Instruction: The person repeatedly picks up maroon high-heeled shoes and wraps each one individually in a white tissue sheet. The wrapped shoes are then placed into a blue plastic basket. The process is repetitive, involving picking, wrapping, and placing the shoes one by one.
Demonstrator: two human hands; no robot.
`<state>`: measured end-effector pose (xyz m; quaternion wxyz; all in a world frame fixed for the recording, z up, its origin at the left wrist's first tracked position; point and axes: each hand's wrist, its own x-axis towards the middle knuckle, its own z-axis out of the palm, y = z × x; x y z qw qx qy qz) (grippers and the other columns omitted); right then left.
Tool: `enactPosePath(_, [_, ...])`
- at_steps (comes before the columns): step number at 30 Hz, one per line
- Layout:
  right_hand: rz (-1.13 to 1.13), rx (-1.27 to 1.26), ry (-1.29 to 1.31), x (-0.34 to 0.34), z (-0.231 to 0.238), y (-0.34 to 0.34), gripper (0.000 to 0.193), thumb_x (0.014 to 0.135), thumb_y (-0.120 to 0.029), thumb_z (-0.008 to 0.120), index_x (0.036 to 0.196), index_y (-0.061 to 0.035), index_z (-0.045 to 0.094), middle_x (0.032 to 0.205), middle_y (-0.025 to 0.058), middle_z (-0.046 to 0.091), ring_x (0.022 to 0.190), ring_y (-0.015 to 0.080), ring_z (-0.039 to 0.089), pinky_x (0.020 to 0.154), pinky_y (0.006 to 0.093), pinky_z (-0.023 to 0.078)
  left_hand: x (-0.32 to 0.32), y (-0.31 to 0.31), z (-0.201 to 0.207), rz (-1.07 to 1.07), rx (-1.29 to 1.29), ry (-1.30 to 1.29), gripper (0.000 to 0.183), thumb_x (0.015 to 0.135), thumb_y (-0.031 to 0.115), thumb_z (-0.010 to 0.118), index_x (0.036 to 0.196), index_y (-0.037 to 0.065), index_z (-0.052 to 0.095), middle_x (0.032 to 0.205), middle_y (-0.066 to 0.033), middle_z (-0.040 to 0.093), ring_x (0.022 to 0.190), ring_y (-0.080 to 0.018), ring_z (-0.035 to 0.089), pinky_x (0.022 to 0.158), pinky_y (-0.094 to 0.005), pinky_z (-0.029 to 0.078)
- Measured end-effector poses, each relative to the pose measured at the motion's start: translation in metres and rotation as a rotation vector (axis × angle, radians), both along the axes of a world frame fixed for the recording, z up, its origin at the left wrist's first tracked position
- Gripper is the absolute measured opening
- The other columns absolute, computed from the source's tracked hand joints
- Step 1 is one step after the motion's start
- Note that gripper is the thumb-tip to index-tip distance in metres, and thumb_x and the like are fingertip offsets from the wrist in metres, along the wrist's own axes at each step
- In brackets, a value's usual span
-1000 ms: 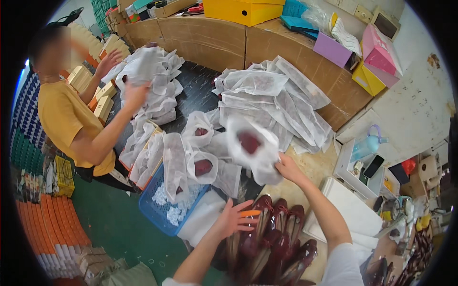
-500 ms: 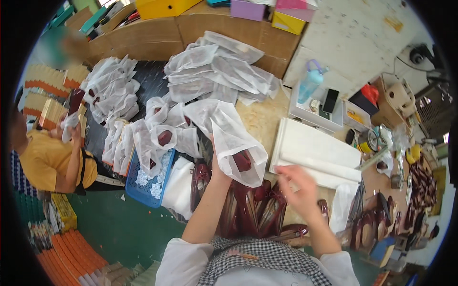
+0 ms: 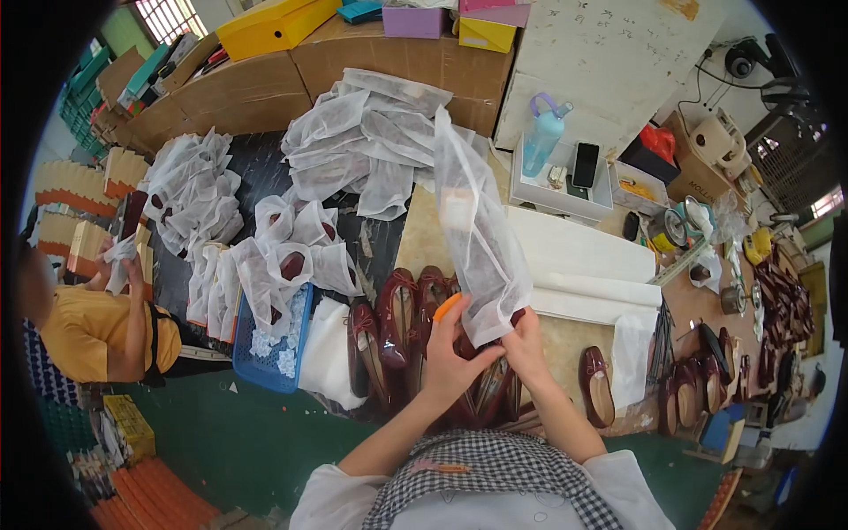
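A sheer white cloth bag (image 3: 481,256) stands upright in front of me, its closed end up and a pale patch showing through. My right hand (image 3: 527,353) is closed on its lower right edge, where a bit of dark red shows by the fingers. Closed about the lower left edge is my left hand (image 3: 449,358), thumb along the bottom, fingertips partly hidden. An orange finger cover (image 3: 449,306) sits on one left finger. Under my hands stand glossy dark red shoes (image 3: 397,318) with bows. A single red shoe (image 3: 597,386) lies to the right.
Bagged shoes (image 3: 294,265) sit beside a blue basket (image 3: 296,367) with white scraps. White bags (image 3: 362,124) lie piled behind. White sheets (image 3: 587,296), a tray (image 3: 565,203) with bottle and phone, and more shoes (image 3: 689,389) occupy the right. A person in yellow (image 3: 106,331) holds a shoe at left.
The bag has swung upright, and its opening with the red shoe no longer faces me. My right hand has come from the right to grip it; my left hand has shifted to its lower edge.
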<state>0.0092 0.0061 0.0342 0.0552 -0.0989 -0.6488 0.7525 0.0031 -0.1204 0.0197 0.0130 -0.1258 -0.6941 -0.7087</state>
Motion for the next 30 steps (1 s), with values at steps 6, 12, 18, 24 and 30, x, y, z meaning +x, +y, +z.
enactPosePath(6, [0.157,-0.307,-0.165,0.005,0.011,0.012,0.038,0.097,-0.028,0.044,0.116,0.0042,0.05,0.103,0.0167,0.062,0.074,0.0177,0.063,0.058,0.026,0.049,-0.039,-0.024,0.006,0.21,0.413,-0.282,0.01,0.083,-0.004,0.056,0.092,-0.003,0.059,0.088,-0.0027,0.061,0.079,-0.0084,0.057,0.072,-0.0228,0.047])
enactPosePath(12, [0.446,-1.184,-0.199,0.03,-0.004,0.043,0.062,0.097,-0.046,0.021,0.128,0.002,0.045,0.113,0.033,0.056,0.057,0.0235,0.06,0.049,0.0303,0.047,-0.111,-0.056,0.076,0.171,-0.058,-0.016,0.01,0.081,0.007,0.062,0.085,-0.002,0.062,0.077,0.0009,0.06,0.071,-0.0052,0.053,0.064,-0.02,0.042])
enactPosePath(18, [0.524,-1.338,0.011,0.04,-0.003,0.037,0.059,0.095,-0.042,0.025,0.126,0.0037,0.046,0.111,0.0319,0.057,0.05,0.0197,0.055,0.043,0.0294,0.043,-0.13,-0.054,0.121,-0.051,-0.102,-0.031,0.012,0.078,0.01,0.066,0.082,-0.001,0.065,0.072,0.0034,0.059,0.067,-0.0028,0.05,0.06,-0.0187,0.038])
enactPosePath(24, [0.544,-1.337,0.039,0.038,0.005,0.036,0.057,0.093,-0.043,0.034,0.122,0.0023,0.051,0.105,0.0261,0.062,0.046,0.0131,0.053,0.04,0.0258,0.042,-0.131,-0.046,0.135,-0.109,-0.067,0.016,0.011,0.077,0.008,0.066,0.083,-0.002,0.065,0.076,-0.0002,0.063,0.072,-0.0045,0.055,0.066,-0.0192,0.042])
enactPosePath(30, [0.561,-1.346,0.082,0.039,0.004,0.035,0.054,0.093,-0.043,0.039,0.123,0.0007,0.051,0.104,0.0243,0.063,0.046,0.0123,0.054,0.04,0.0232,0.044,-0.128,-0.041,0.141,-0.125,-0.065,0.038,0.011,0.076,0.005,0.065,0.084,-0.003,0.065,0.079,-0.0019,0.064,0.074,-0.0064,0.057,0.069,-0.0206,0.045])
